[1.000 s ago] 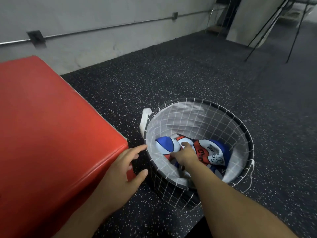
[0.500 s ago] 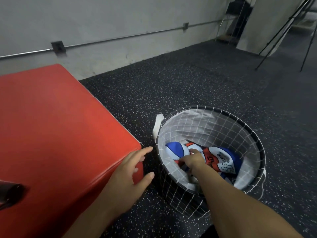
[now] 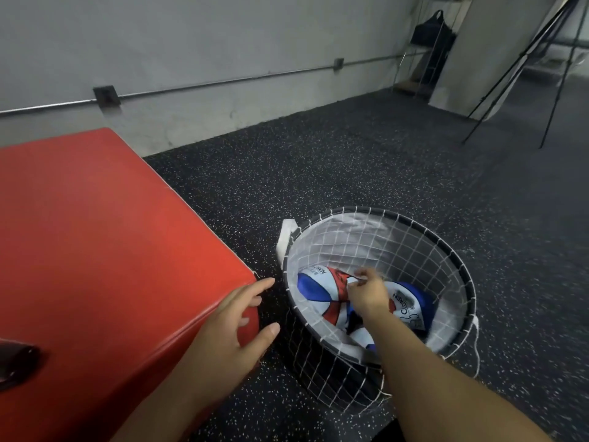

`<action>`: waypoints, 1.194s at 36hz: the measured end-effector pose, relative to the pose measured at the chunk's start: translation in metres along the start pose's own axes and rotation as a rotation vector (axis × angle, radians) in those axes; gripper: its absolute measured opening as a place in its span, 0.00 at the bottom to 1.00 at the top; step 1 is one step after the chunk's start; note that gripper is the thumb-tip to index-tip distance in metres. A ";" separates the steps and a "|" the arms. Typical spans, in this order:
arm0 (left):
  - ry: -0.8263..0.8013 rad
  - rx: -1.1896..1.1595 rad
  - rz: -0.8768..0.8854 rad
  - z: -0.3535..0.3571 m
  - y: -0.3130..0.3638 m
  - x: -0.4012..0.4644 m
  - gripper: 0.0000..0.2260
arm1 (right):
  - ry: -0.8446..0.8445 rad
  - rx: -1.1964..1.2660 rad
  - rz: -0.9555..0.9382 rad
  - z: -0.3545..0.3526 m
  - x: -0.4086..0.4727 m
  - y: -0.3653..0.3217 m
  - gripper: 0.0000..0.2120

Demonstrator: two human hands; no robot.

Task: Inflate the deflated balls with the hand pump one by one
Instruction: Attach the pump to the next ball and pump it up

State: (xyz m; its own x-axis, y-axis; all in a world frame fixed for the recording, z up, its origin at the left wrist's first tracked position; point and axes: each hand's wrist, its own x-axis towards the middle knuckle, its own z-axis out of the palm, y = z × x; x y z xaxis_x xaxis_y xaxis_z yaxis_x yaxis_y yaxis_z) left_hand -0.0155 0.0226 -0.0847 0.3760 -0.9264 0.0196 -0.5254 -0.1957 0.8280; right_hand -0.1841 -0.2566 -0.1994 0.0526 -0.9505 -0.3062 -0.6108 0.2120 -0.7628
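The right hand (image 3: 366, 293) inside the basket (image 3: 459, 269) is smeared by motion, so its grip on the deflated ball (image 3: 322, 293) cannot be told for sure. Its forearm covers the middle of the ball heap, and the basket's near wall hides the lower folds. Lettering on the balls is only partly legible. A dark object (image 3: 16, 362) on the red block (image 3: 95, 234) is cut off by the left edge, unidentifiable
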 end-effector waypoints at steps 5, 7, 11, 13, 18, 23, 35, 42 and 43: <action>0.006 -0.006 0.008 -0.001 0.006 -0.008 0.30 | -0.247 -0.067 -0.035 0.006 -0.019 0.004 0.36; -0.005 -0.003 0.004 0.000 0.006 -0.011 0.31 | -0.217 -0.064 -0.058 0.007 -0.019 0.006 0.37; -0.022 0.000 -0.010 0.002 0.006 -0.010 0.30 | -0.206 -0.045 -0.075 0.004 -0.021 0.003 0.39; -0.022 0.001 -0.004 0.004 0.006 -0.007 0.30 | -0.203 -0.037 -0.080 0.004 -0.018 0.005 0.39; -0.043 0.004 0.004 0.012 0.000 0.005 0.29 | -0.213 -0.068 -0.059 0.015 -0.005 0.014 0.43; -0.052 0.016 -0.008 0.016 -0.005 0.017 0.30 | -0.180 -0.060 -0.061 0.022 0.007 0.015 0.38; -0.036 0.001 -0.005 0.011 -0.006 0.012 0.29 | 0.013 -0.122 -0.027 0.006 0.008 0.007 0.21; 0.001 0.010 0.056 -0.006 -0.007 -0.008 0.31 | 0.138 -0.025 -0.111 -0.037 -0.021 -0.016 0.19; 0.003 0.007 0.060 -0.010 -0.005 -0.012 0.32 | 0.153 -0.010 -0.136 -0.045 -0.028 -0.020 0.19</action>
State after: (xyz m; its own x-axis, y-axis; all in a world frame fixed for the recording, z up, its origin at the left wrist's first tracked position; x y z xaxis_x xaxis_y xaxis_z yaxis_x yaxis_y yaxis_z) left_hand -0.0092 0.0378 -0.0836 0.3459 -0.9356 0.0710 -0.5524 -0.1419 0.8214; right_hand -0.2088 -0.2449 -0.1498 0.0152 -0.9938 -0.1106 -0.6145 0.0779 -0.7851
